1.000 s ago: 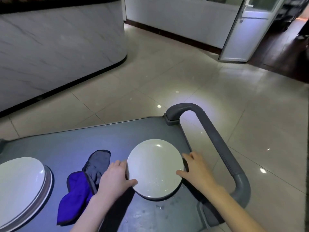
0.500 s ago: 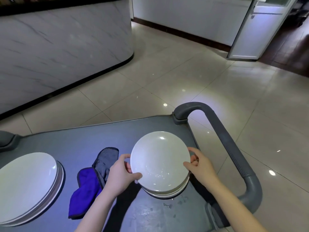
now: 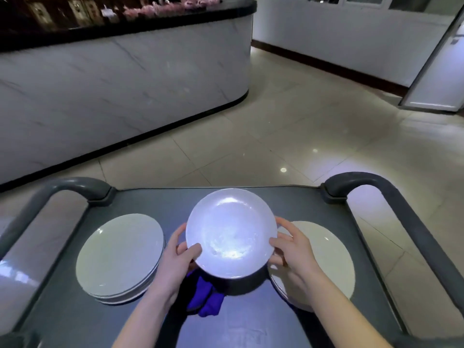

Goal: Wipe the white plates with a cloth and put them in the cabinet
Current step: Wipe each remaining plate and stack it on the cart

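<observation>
A person holds one white plate in both hands, lifted clear of the grey cart's worktop and roughly level, its face up. The left hand grips the plate's left rim. Its thumb lies on the upper face and the fingers curl under and behind the edge. The right hand grips the opposite rim, fingers bent round the edge. A strong glare lights the plate's face, and small specks show in the lower half of it.

Below the held plate, a blue cloth lies bunched on the worktop between the two forearms, partly hidden by the plate and its shadow.

A left stack of white plates sits on the worktop just beside the left hand, with several rims showing at its near edge. A right stack of white plates sits on the other side, partly covered by the right hand and forearm. How many plates it holds I cannot tell.

A curved grey handle rises at the cart's left end and another handle at its right end.

Beyond the cart lies a glossy tiled floor. A rounded marble-fronted counter with a dark top stands at the left, and a white door stands at the far right.
</observation>
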A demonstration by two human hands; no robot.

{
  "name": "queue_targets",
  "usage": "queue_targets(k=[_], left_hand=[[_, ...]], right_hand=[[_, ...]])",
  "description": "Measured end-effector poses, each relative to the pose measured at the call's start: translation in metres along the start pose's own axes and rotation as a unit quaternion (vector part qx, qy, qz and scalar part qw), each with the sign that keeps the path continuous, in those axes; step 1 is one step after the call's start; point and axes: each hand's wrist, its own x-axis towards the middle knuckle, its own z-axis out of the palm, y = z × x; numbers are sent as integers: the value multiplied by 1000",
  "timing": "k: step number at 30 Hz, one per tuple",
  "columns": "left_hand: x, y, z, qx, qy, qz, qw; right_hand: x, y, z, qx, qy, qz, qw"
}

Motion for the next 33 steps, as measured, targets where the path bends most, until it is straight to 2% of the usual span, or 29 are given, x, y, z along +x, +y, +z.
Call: queue_targets(k=[5, 8, 10, 12, 14, 16, 18, 20, 22, 25, 30, 33], left_hand=[[8, 3, -24, -118, 50, 19, 992], [24, 8, -45, -113, 118, 34, 986], [33, 9, -63, -109, 139, 32, 984], [38, 9, -82, -101, 152, 36, 982], [44, 7, -99, -79, 162, 41, 983], [50, 5, -115, -63, 166, 33, 983], [55, 3, -127, -46, 164, 19, 985], [57, 1, -136, -33, 164, 9, 986], [58, -2, -144, -25, 164, 7, 986], [59, -5, -150, -24, 161, 2, 987], [57, -8, -149, -31, 157, 4, 987], [56, -9, -143, -41, 154, 5, 987]], right_hand=[[-3, 21, 67, 25, -7, 3, 1000], [-6, 34, 94, 12, -44, -7, 999], [-4, 39, 105, -32, -62, -18, 997], [3, 42, 109, -132, -27, -62, 989], [17, 46, 110, -303, 35, -120, 945], [27, 52, 116, -472, 53, -135, 870], [35, 62, 124, -595, 38, -116, 795], [39, 73, 132, -678, 33, -91, 728], [41, 83, 136, -701, 52, -89, 706], [41, 88, 138, -670, 91, -99, 730], [38, 79, 130, -629, 98, -61, 769], [34, 72, 123, -513, 91, -125, 845]])
